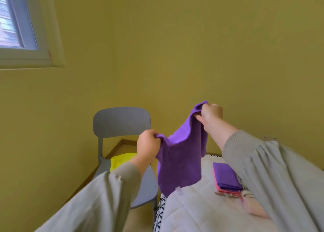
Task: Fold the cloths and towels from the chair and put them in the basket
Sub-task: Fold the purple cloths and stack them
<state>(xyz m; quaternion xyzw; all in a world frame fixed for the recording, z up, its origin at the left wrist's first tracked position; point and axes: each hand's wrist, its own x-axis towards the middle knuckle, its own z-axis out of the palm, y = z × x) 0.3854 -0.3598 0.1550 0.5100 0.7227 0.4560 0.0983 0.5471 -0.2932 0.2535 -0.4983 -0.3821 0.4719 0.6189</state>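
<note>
A purple terry cloth [180, 160] hangs in the air between both hands, held by its upper edge. The left hand [148, 145] has its fingers [152, 135] curled tight round one top corner, bunching the fabric in the fist. The right hand [211, 115] is higher and further from the camera. Its fingers [199, 117] and thumb pinch the other corner, so the top edge slopes up from the left fingers to the right ones and sags between them. Below both sets of fingers the cloth drops loose and creased, with a small white tag [179, 190] at its lower hem. The hem is over the near edge of a white quilted bed [198, 209]; whether it touches the bed cannot be told.

Behind and below the left fingers a grey plastic chair [121, 121] stands against the yellow wall [175, 47]. A bright yellow cloth [122, 159] lies on its seat, just beneath the left wrist. Below the right fingers, beside that forearm, a folded purple cloth [227, 175] lies flat on a folded pink cloth [229, 191], both on the bed. Both arms wear pale grey sleeves [280, 170]. A white-framed window [26, 30] sits high up, to the left of the left fingers.
</note>
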